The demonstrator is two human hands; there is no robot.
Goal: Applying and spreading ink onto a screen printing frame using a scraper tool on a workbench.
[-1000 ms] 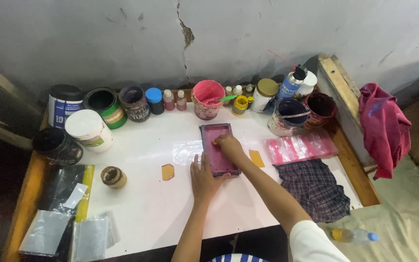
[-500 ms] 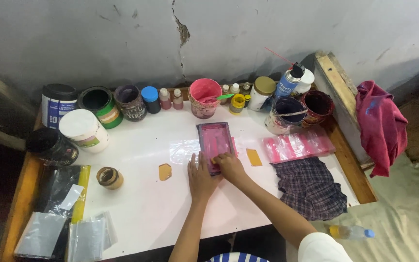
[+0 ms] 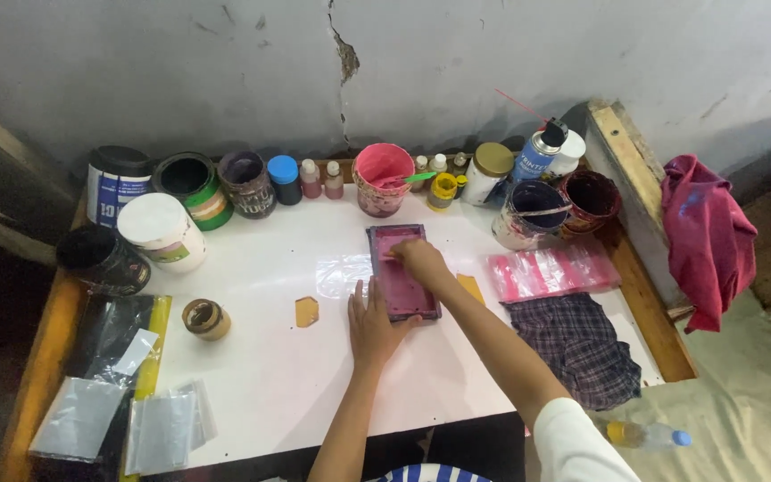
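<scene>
From the head camera, a small rectangular pink frame (image 3: pixel 401 271) lies flat near the middle of a white table (image 3: pixel 269 375), its long axis running away from the person toward the wall, the far short end pointing at a pink-stained pot (image 3: pixel 382 178) and tilted slightly to the left. The left hand (image 3: pixel 370 323) rests flat, fingers spread, against the frame's near left corner, pressing on it and the table rather than gripping. The right hand (image 3: pixel 418 259) sits on top of the frame near its far half, fingers curled together; whether it pinches a tool there I cannot tell. On the table, a tan patch (image 3: pixel 306 311) lies left of the frame, a pink plastic bag (image 3: pixel 551 270) and a checked cloth (image 3: pixel 582 344) to the right. Paint tins and small bottles line the back edge, among them a white tub (image 3: pixel 161 230) and a blue spray can (image 3: pixel 537 153). The wall (image 3: pixel 180 80) behind is grey, with a crack running down it, and a red cloth (image 3: pixel 707 236) hangs at the far right.
</scene>
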